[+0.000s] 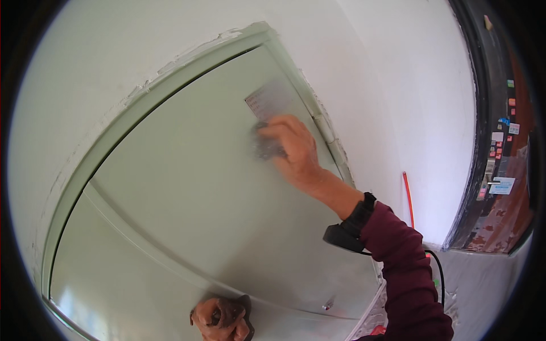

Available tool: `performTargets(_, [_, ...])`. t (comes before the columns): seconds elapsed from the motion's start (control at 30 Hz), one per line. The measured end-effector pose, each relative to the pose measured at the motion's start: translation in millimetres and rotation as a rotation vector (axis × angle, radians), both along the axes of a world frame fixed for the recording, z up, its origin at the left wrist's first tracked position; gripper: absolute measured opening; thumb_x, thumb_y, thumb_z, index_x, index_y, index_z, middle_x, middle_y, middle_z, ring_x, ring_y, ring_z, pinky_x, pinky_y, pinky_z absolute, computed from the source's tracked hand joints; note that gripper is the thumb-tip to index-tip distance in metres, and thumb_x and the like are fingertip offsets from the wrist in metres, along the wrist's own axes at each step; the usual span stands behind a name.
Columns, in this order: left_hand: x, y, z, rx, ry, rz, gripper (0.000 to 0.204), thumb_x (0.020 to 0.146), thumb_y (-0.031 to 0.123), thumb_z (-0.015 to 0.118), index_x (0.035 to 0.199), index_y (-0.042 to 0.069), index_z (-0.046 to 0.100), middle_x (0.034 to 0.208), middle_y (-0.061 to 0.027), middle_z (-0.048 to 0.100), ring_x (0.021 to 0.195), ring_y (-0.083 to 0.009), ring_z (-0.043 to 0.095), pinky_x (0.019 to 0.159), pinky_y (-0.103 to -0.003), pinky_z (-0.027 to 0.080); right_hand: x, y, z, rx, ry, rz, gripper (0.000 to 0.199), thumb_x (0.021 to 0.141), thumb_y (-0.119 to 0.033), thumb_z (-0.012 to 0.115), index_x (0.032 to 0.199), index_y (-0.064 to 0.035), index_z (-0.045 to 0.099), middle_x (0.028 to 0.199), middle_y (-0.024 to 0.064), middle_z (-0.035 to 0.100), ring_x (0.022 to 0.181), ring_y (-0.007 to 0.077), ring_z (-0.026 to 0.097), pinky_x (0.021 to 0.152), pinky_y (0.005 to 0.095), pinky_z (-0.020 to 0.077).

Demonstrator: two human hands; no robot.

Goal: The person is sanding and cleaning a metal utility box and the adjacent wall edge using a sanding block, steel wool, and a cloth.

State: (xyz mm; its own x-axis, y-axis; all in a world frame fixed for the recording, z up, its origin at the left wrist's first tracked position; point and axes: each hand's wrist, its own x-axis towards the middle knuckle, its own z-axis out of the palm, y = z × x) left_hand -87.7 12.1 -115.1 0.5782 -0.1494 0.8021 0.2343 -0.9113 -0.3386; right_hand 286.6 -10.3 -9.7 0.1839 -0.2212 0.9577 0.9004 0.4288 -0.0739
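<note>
My right hand [294,149] is pressed against a pale green metal door panel [176,148], its fingers closed round a grey, motion-blurred scouring pad that looks like steel wool [265,142]. Just above the pad is a greyish label [270,99] with small print, its right part smeared or worn. Low in the view, my left hand [219,320] is curled closed in front of the panel. Something dark shows inside and beside its fingers, but I cannot make out what it is.
A green frame [142,99] with rough, chipped plaster along it surrounds the panel. A small metal lock [327,305] sits low on the panel. To the right are a white wall, a thin red rod [408,196], a black cable [439,267] and a dark door with small stickers [500,184].
</note>
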Motion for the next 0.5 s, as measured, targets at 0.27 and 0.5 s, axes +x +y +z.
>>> performTargets(0.27, [1, 4, 1, 0.031, -0.009, 0.013, 0.025, 0.044, 0.018, 0.057, 0.067, 0.021, 0.068, 0.09, -0.0104, 0.049, 0.062, -0.022, 0.05, 0.053, -0.033, 0.039, 7, 24, 7, 0.116, 0.03, -0.032, 0.04, 0.058, 0.009, 0.063, 0.096, -0.0053, 0.059, 0.1, 0.0098, 0.056, 0.088, 0.0313, 0.054, 0.074, 0.0381, 0.0452])
performTargets(0.5, [3, 3, 3, 0.052, -0.016, -0.027, 0.03, 0.045, 0.016, 0.055, 0.072, 0.021, 0.068, 0.089, -0.0113, 0.049, 0.06, -0.0237, 0.047, 0.053, -0.033, 0.037, -5, -17, -49, -0.04, -0.107, 0.088, 0.034, 0.062, 0.003, 0.056, 0.096, -0.0012, 0.059, 0.095, 0.0141, 0.057, 0.087, 0.0321, 0.057, 0.078, 0.0374, 0.0468])
